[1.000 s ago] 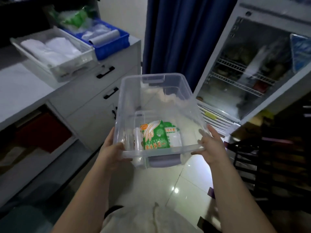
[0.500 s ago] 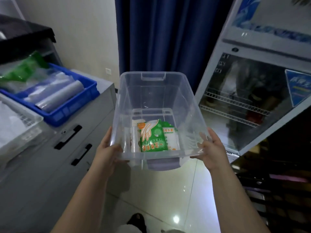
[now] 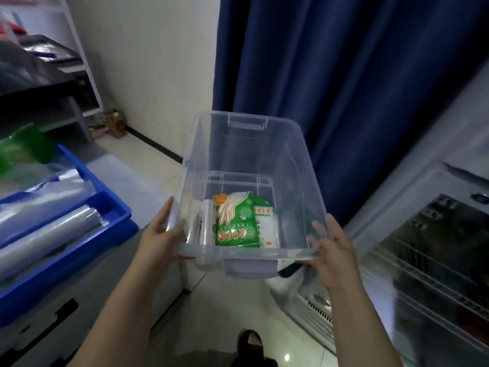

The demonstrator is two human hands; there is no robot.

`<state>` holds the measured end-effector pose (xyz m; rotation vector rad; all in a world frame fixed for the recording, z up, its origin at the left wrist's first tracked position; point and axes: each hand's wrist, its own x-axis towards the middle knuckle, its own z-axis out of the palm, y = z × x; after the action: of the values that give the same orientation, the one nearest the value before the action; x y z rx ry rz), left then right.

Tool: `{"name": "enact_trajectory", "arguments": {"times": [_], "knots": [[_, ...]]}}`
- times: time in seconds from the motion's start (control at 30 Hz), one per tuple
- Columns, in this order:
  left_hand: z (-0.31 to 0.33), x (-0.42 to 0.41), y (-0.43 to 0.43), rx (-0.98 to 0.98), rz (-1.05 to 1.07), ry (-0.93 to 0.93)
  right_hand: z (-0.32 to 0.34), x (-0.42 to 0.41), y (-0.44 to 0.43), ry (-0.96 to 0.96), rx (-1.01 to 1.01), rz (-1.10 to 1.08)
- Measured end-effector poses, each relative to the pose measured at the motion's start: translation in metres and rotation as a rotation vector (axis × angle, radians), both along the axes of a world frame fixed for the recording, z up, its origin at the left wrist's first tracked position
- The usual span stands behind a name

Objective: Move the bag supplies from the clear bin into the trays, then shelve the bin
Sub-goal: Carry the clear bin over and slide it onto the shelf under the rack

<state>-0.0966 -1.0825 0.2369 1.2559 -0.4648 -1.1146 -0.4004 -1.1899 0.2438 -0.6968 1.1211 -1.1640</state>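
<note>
The clear bin (image 3: pixel 246 181) is a smooth, see-through plastic box with rounded corners, a moulded rim and a recessed handle on each short end; it is held in the air above the tiled floor (image 3: pixel 148 165), level with the person's waist. The left hand (image 3: pixel 161 238) is clamped on the near left corner of the rim, fingers running up the outside wall. The right hand (image 3: pixel 334 249) grips the near right corner, thumb over the rim and fingers underneath. Lying at the near end of the bin's floor are a glossy green and white packet (image 3: pixel 235 221) printed with a glove outline, a second white packet (image 3: pixel 267 223) partly tucked beneath it, and a small roll of thin clear bags (image 3: pixel 206 223) just beside the green packet on its left. To the left, a rigid blue tray (image 3: pixel 116 215) stands on the grey tabletop (image 3: pixel 105 266) and holds long rolls of clear film (image 3: pixel 50 229) (a green-tinted bag (image 3: pixel 18 154) shows at its far end, blurred). Behind the bin hangs a dark blue pleated curtain (image 3: pixel 344 75). To the right stands a glass-fronted cooler (image 3: pixel 423 260) with wire racks inside. A white metal shelf frame (image 3: pixel 79 49) stands against the far wall at left. A dark shoe (image 3: pixel 250 340) shows on the floor below the bin.
</note>
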Motion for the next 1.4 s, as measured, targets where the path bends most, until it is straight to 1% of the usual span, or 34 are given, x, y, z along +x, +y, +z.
{"name": "enact_trajectory", "arguments": {"times": [0.2, 0.37, 0.53, 0.7, 0.9, 1.0, 1.1, 1.17, 1.23, 1.4], "knots": [[0.013, 0.023, -0.117, -0.015, 0.24, 0.019, 0.029, 0.053, -0.18, 0.008, -0.022, 0.254], [0.011, 0.062, -0.18, 0.024, 0.417, 0.061, 0.035, 0.132, -0.293, 0.046, -0.017, 0.426], [-0.001, 0.131, -0.241, 0.028, 0.53, 0.057, 0.03, 0.229, -0.378, 0.055, -0.035, 0.558], [-0.009, 0.214, -0.302, 0.001, 0.615, 0.089, 0.025, 0.339, -0.446, 0.074, 0.013, 0.524], [-0.004, 0.306, -0.374, -0.019, 0.742, 0.094, 0.026, 0.456, -0.531, 0.053, 0.01, 0.619], [-0.007, 0.344, -0.411, -0.007, 0.802, 0.092, 0.028, 0.507, -0.573, -0.017, -0.047, 0.737], [-0.008, 0.388, -0.451, 0.035, 0.865, 0.073, 0.025, 0.563, -0.621, 0.031, -0.144, 0.84], [-0.007, 0.416, -0.481, 0.054, 0.922, 0.046, 0.019, 0.601, -0.656, 0.022, -0.14, 0.909], [-0.002, 0.443, -0.514, 0.065, 0.972, 0.012, 0.015, 0.644, -0.695, 0.06, -0.156, 0.974], [0.017, 0.52, -0.576, 0.114, 1.096, -0.075, 0.005, 0.771, -0.779, 0.008, -0.053, 1.076]]}}
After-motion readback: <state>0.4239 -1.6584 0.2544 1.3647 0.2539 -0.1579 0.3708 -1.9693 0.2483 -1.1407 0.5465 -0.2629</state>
